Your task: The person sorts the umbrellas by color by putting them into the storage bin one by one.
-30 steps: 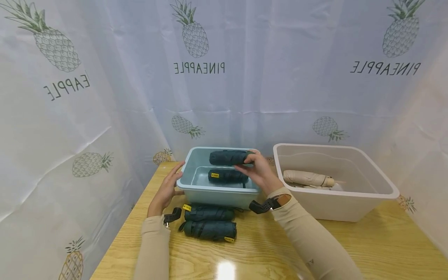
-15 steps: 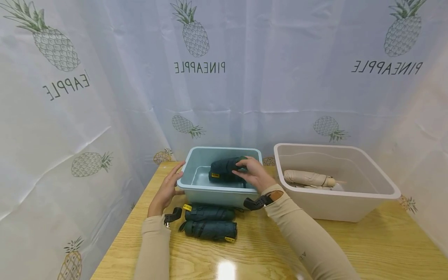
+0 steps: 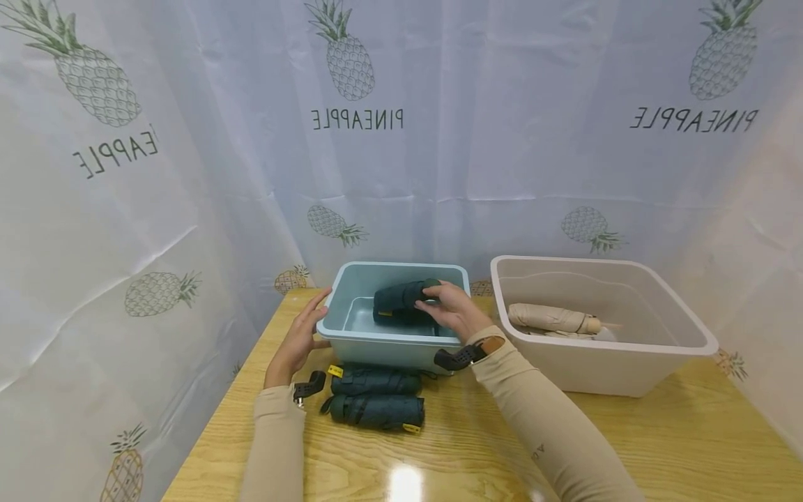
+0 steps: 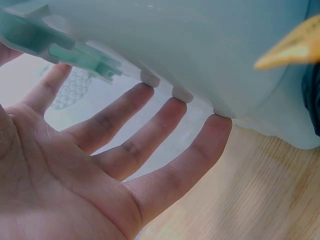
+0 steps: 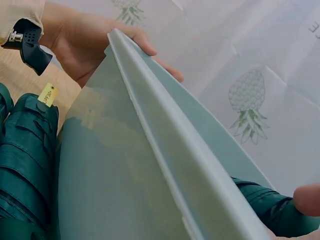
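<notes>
Probably packing: dark umbrella (image 3: 400,295) inside blue bin (image 3: 389,338), 12 o'clock | my right hand (image 3: 458,312) pinches it, left hand (image 3: 297,343) spread against bin's 9 o'clock side | next: should seat it, let go

"What did the small tub (image 3: 383,352) look like up close?"
"Smooth plastic, with a soft sheen along its rim. The large tub (image 3: 602,369) seemed smooth plastic too, rather more matt."
"And the umbrellas (image 3: 399,298)?"
"Folded cloth, wrinkled, with a faint sheen."
"The table (image 3: 351,467)?"
"Wood-grained and glossy enough to throw back a bright patch of light."
"Was the curtain (image 3: 502,160) cloth?"
"It looked so, creased and slightly shiny. The sleeve (image 3: 546,432) was smooth, matt cloth, and the wrist clip's screw (image 5: 16,37) gleamed like metal."
</notes>
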The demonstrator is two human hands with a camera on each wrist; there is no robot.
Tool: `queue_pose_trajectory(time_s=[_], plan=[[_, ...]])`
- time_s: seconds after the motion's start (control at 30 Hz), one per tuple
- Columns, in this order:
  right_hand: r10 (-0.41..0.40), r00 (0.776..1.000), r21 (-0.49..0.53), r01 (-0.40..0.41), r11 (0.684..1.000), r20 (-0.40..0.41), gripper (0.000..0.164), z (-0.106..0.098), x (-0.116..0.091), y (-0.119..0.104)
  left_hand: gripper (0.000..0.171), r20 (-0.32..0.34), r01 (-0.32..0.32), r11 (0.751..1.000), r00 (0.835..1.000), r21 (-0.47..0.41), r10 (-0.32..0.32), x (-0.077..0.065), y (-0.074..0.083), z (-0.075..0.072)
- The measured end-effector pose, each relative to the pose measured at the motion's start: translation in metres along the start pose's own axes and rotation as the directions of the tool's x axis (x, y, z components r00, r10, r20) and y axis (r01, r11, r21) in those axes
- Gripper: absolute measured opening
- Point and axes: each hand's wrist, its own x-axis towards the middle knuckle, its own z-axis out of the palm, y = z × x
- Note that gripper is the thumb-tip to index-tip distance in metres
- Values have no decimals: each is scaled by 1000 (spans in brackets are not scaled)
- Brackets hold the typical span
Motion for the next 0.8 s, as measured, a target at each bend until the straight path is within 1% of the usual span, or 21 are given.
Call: queue_pose_trajectory(time_s=[0.13, 0.23, 0.3, 0.4, 0.5, 0.63, 0.73, 0.8], plan=[[-8, 1000, -45, 8, 999, 4, 71, 0, -2, -1, 57, -8, 4, 1000, 1000, -1, -4, 1, -1, 0], [-38, 999, -123, 37, 992, -7, 64, -1, -8, -2, 57, -14, 6, 1000, 1000, 5, -6, 2, -2, 0], [-61, 998, -175, 60, 983, 0, 60, -1, -14, -4, 57, -15, 9, 1000, 1000, 4, -9, 2, -2, 0], [-71, 997, -262, 79, 962, 40, 58, 1, -26, -10, 58, -14, 8, 1000, 1000, 7, -8, 2, -1, 0], [-66, 991, -325, 101, 940, 119, 61, 3, -37, -17, 59, -7, -2, 1000, 1000, 8, 2, 2, 1, 0], [-71, 978, -341, 136, 930, 196, 65, 1, -49, -25, 58, -8, -6, 1000, 1000, 7, 6, 1, 2, 0], [-94, 973, -359, 167, 918, 213, 61, -3, -56, -27, 57, -6, -1, 1000, 1000, 3, 1, 1, 1, 0], [-118, 968, -397, 201, 896, 223, 56, -7, -60, -27, 56, -7, 4, 1000, 1000, 0, -4, 0, 1, 0]])
